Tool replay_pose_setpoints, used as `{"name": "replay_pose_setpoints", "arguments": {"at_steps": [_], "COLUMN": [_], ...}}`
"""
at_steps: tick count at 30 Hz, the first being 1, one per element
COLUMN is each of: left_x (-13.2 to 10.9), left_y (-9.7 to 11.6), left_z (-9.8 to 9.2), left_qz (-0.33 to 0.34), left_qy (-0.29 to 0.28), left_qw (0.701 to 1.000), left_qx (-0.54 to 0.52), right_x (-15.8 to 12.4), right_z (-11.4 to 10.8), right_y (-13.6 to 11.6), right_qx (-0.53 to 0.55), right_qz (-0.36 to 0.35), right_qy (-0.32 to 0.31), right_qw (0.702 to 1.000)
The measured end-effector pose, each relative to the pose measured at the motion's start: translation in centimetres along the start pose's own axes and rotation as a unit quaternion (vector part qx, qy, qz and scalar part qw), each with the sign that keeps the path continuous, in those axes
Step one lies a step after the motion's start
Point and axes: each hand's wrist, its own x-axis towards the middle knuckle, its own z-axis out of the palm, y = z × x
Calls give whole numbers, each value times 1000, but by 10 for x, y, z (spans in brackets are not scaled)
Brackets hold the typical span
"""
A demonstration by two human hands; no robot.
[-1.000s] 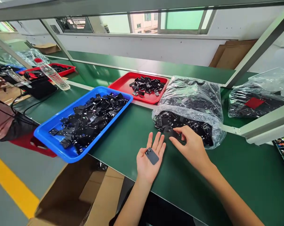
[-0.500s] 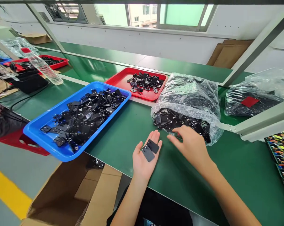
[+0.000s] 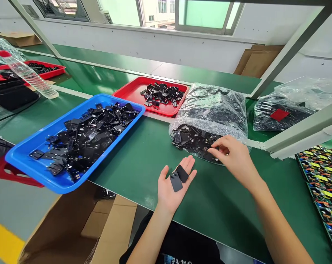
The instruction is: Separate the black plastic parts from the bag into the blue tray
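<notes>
My left hand (image 3: pixel 172 192) is palm up above the green table, fingers stretched out. It holds two flat black plastic plates (image 3: pixel 176 181), which lie overlapping across the palm and finger bases; small metal prongs show at their edges. My right hand (image 3: pixel 232 157) is closed in a pinch at the mouth of a clear plastic bag (image 3: pixel 212 101). Its thumb and fingertips are over the loose black plastic parts (image 3: pixel 193 139) there. Whatever sits between those fingertips is too small to make out.
A blue tray (image 3: pixel 19 154) heaped with black parts stands at the left. Behind it is a red tray (image 3: pixel 130 90) with similar pieces. To the right are another bag (image 3: pixel 270 123), a slanted metal post (image 3: pixel 300 128) and a rack of colourful components (image 3: pixel 320 176). A cardboard box (image 3: pixel 116 227) sits below the table edge.
My right hand has moved slightly right, and its fingers have drawn together into a pinch. My left hand has turned a little with the plates. The whole view has shifted.
</notes>
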Motion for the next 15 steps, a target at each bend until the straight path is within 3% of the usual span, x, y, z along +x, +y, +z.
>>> {"name": "replay_pose_setpoints", "arguments": {"at_steps": [3, 7, 11, 15], "left_x": [1, -1, -3, -2], "left_y": [-4, -3, 3, 6], "left_z": [3, 6, 6, 5], "left_qz": [10, 34, 52, 56], "left_qy": [22, 57, 79, 71], "left_qw": [1000, 998, 995, 996], "left_qx": [4, -6, -13, -6], "right_x": [-10, -19, -20, -11], "right_z": [13, 36, 32, 16], "right_y": [-29, -46, -42, -24], "right_qx": [31, -26, -1, 25], "right_qz": [-67, -119, -169, -193], "right_qy": [0, -82, -152, -178], "right_qw": [997, 989, 974, 964]}}
